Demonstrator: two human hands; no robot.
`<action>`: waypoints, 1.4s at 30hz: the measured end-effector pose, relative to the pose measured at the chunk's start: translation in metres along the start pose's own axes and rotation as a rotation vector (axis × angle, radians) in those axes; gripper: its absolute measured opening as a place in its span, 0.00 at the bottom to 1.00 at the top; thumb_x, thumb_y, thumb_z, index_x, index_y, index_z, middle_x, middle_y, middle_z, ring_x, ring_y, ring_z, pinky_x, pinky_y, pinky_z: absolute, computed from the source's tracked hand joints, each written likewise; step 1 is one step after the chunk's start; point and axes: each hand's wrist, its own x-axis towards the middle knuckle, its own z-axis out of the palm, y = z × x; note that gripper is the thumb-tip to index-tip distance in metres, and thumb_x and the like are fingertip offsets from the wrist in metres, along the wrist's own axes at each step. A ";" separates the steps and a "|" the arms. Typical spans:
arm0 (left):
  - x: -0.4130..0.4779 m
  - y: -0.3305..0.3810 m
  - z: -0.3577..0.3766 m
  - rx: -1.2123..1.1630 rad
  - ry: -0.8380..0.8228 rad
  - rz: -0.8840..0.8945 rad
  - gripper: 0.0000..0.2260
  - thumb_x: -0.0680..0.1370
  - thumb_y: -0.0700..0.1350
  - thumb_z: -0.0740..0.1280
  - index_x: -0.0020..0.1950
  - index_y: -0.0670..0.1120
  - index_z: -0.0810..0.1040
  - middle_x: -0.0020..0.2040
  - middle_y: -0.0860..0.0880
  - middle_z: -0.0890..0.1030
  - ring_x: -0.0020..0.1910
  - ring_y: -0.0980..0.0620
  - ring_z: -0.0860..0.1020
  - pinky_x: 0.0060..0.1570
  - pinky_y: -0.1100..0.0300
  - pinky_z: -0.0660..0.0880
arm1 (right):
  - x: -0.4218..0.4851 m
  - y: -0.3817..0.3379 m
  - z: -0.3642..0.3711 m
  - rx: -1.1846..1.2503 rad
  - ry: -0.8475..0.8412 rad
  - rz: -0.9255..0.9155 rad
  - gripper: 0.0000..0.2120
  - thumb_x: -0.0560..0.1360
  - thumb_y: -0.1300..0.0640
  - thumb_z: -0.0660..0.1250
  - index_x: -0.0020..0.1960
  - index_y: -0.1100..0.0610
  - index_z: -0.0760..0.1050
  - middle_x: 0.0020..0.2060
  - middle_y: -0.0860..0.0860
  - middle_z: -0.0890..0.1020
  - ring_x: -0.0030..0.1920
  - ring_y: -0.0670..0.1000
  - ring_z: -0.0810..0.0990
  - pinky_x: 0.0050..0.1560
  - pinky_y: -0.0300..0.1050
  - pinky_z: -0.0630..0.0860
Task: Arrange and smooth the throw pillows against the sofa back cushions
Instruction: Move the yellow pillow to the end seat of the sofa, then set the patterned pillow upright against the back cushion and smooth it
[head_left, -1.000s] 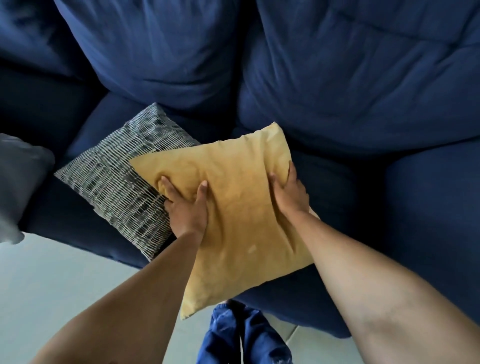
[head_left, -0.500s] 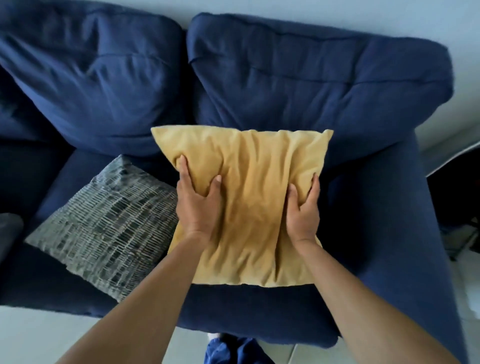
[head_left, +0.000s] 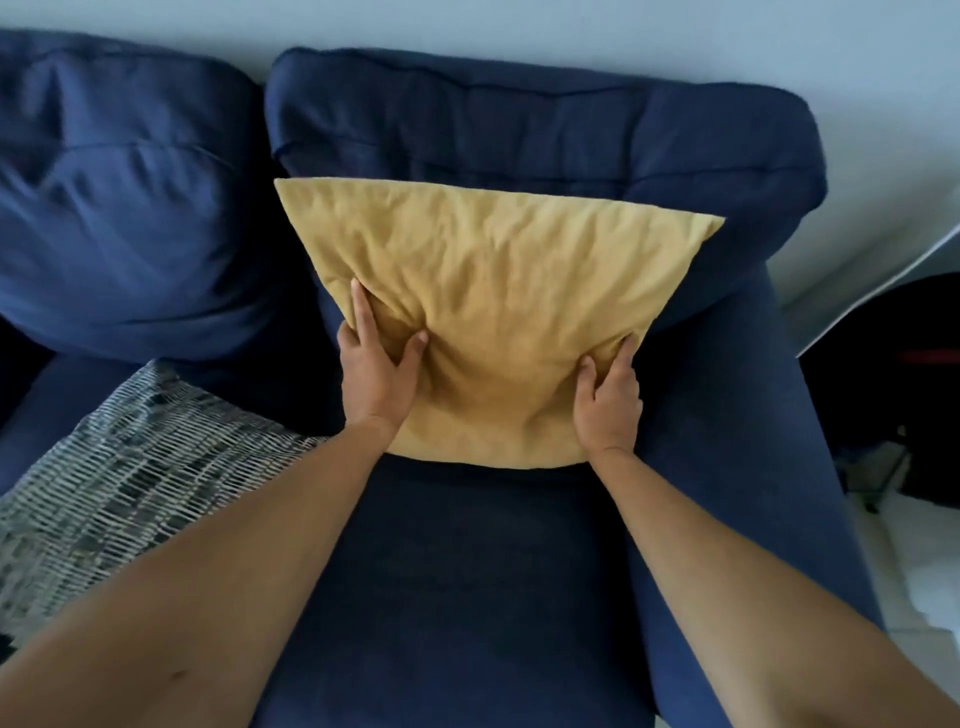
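A wrinkled mustard-yellow throw pillow (head_left: 498, 291) leans upright against the right navy back cushion (head_left: 545, 114) of the sofa. My left hand (head_left: 376, 371) grips its lower left edge, thumb pressed into the front. My right hand (head_left: 608, 397) grips its lower right edge the same way. A grey woven-pattern throw pillow (head_left: 130, 478) lies flat on the seat to the left, partly hidden behind my left forearm. A second navy back cushion (head_left: 130, 208) stands at the left.
The navy seat cushion (head_left: 467, 571) stretches out below the yellow pillow. The sofa's right armrest (head_left: 748, 441) runs along the right. Beyond it are a white wall (head_left: 623, 31), pale floor and dark objects (head_left: 909, 374).
The yellow pillow went from lying tilted on the seat over the grey pillow to standing against the right back cushion. Both hands kept hold and shifted to its lower edges.
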 end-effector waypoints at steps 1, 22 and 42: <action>-0.002 -0.004 0.002 0.004 -0.007 -0.001 0.42 0.78 0.60 0.67 0.79 0.64 0.38 0.73 0.45 0.61 0.67 0.45 0.71 0.63 0.49 0.73 | 0.000 0.003 0.002 0.001 -0.009 0.007 0.33 0.82 0.45 0.55 0.80 0.54 0.44 0.63 0.58 0.75 0.62 0.60 0.74 0.61 0.59 0.68; 0.011 -0.062 -0.164 0.251 0.164 0.021 0.23 0.82 0.50 0.63 0.77 0.52 0.66 0.69 0.47 0.73 0.67 0.46 0.72 0.64 0.48 0.72 | -0.115 -0.181 0.092 0.184 -0.183 -0.400 0.18 0.79 0.56 0.59 0.67 0.57 0.73 0.52 0.55 0.78 0.51 0.55 0.77 0.52 0.55 0.77; 0.092 -0.324 -0.340 0.601 -0.497 -0.374 0.41 0.72 0.77 0.51 0.80 0.65 0.41 0.81 0.41 0.54 0.80 0.41 0.53 0.76 0.38 0.47 | -0.291 -0.225 0.322 -0.089 -0.443 0.790 0.41 0.76 0.29 0.51 0.79 0.45 0.36 0.78 0.62 0.51 0.72 0.68 0.62 0.68 0.68 0.63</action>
